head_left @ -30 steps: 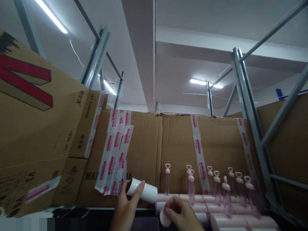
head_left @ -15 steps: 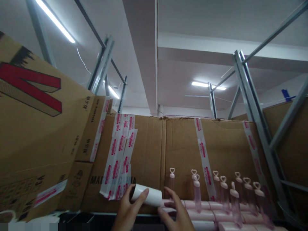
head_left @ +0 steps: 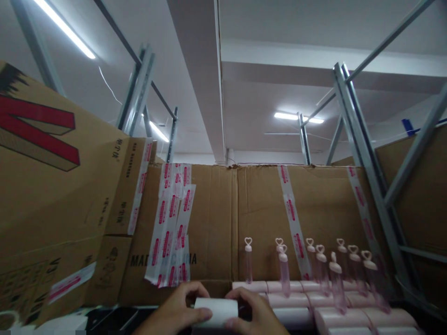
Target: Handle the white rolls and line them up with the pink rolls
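I hold a white tube (head_left: 216,311) lying sideways, low in front of me, my left hand (head_left: 174,312) and right hand (head_left: 256,314) each clamped on one end.

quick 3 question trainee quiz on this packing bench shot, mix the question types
1. True or false: both the left hand and the right hand have a grip on the white cylindrical tube.
2. What shape tops the clear pink upright vials?
A star
B heart
C ball
3. Fill in: the red-and-white printed tape strips hang on the brown ____ wall.

Key: 1 true; 2 B; 3 cardboard.
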Demonstrator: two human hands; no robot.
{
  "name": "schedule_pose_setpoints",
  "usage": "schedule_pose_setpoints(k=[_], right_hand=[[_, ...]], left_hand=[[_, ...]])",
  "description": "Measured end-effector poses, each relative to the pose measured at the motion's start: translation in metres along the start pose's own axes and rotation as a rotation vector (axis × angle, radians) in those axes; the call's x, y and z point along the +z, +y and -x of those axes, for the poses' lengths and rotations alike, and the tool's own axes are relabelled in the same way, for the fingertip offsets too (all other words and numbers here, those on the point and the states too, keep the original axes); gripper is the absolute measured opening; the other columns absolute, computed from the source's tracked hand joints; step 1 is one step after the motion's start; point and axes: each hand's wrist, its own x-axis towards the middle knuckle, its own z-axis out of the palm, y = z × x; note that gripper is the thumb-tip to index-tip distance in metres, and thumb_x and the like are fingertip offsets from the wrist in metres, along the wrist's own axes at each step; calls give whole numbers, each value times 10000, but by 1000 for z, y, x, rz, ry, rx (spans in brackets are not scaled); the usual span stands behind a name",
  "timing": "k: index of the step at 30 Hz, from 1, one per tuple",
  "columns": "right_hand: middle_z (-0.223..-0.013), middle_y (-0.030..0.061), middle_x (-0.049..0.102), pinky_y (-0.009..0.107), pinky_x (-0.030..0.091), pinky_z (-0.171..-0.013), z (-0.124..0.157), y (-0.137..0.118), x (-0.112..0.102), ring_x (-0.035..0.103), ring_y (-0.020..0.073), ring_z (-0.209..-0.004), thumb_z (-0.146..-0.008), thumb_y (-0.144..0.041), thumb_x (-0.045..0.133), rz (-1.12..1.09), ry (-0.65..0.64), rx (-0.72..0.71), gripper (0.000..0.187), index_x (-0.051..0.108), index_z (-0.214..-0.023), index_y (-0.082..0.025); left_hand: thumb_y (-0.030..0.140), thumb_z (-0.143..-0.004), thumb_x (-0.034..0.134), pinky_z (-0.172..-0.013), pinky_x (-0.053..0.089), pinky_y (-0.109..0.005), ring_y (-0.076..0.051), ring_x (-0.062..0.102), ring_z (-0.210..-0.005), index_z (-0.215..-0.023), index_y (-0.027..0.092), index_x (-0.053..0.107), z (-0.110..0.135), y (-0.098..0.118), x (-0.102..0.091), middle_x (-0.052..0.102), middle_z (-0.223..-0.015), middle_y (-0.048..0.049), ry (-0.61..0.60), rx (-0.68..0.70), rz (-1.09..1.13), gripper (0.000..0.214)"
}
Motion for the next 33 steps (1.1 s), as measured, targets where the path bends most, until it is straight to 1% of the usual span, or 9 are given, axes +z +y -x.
schedule_pose_setpoints(k=[2, 5, 10, 15, 18, 21, 24, 29, 33], right_hand=[[-1075, 40, 734, 337, 469, -902, 1, 1, 0, 635, 288, -1054, -682, -280, 771, 11, -5, 14, 439, 705, -1113, -232], [-1101, 39, 733, 341, 456, -927, 0, 4, 2, 624, 293, -1083, -651, -239, 779, 29, -7, 29, 468, 715, -1115, -230], [-1131, 44, 733, 349, 440, -962, 1, 7, 2, 617, 295, -1111, -656, -252, 784, 71, -14, 63, 450, 724, -1101, -229], [-1162, 61, 726, 355, 428, -987, 6, 3, -1, 610, 293, -1139, -662, -232, 766, 128, -26, 89, 462, 728, -1123, -224], [-1173, 71, 723, 351, 420, -1011, 10, 0, -2, 609, 285, -1158, -710, -230, 717, 153, -29, 93, 414, 737, -1123, -215], [-1179, 84, 724, 348, 419, -1026, 14, 0, -1, 617, 276, -1158, -756, -239, 677, 164, -13, 87, 377, 738, -1126, -199], [-1188, 76, 723, 357, 420, -1025, 14, 1, -2, 616, 273, -1164, -775, -242, 661, 174, 3, 70, 363, 736, -1130, -226], [-1093, 67, 739, 369, 409, -1010, 12, 1, -6, 617, 274, -1126, -762, -198, 649, 195, 9, 38, 249, 773, -976, -220], [-1051, 83, 749, 386, 424, -977, 11, 0, -7, 634, 289, -1090, -765, -202, 656, 200, 12, 56, 217, 782, -943, -199]], left_hand=[[467, -654, 792, -826, 452, -331, -267, 589, -967, -997, 174, 677, 2, -2, -5, 660, -988, -43, -25, -33, -64, 466], [394, -646, 782, -872, 448, -360, -288, 590, -1006, -1011, 160, 687, 3, -5, -6, 661, -1031, -62, -36, -75, -126, 443], [408, -660, 747, -898, 463, -359, -286, 602, -1041, -1050, 176, 660, 5, -6, 0, 669, -1079, -57, -42, -113, -144, 462], [342, -659, 754, -921, 456, -359, -271, 604, -1045, -1022, 180, 680, 7, -2, 3, 669, -1078, -52, -49, -124, -169, 404], [332, -656, 769, -906, 461, -348, -261, 613, -1013, -943, 170, 705, 7, 1, 4, 667, -1015, -47, -58, -110, -186, 335], [316, -647, 760, -884, 466, -338, -251, 614, -980, -913, 170, 701, 8, 4, 5, 656, -973, -37, -55, -102, -198, 309], [306, -642, 744, -867, 467, -331, -242, 609, -963, -897, 178, 692, 8, 6, 5, 641, -947, -22, -63, -90, -202, 290], [269, -630, 725, -854, 452, -324, -238, 599, -948, -850, 168, 693, 4, 6, 6, 614, -919, -17, -68, -64, -226, 244], [242, -629, 706, -799, 441, -321, -234, 581, -903, -814, 160, 705, 3, 7, 8, 592, -888, -18, -69, -73, -265, 202]])
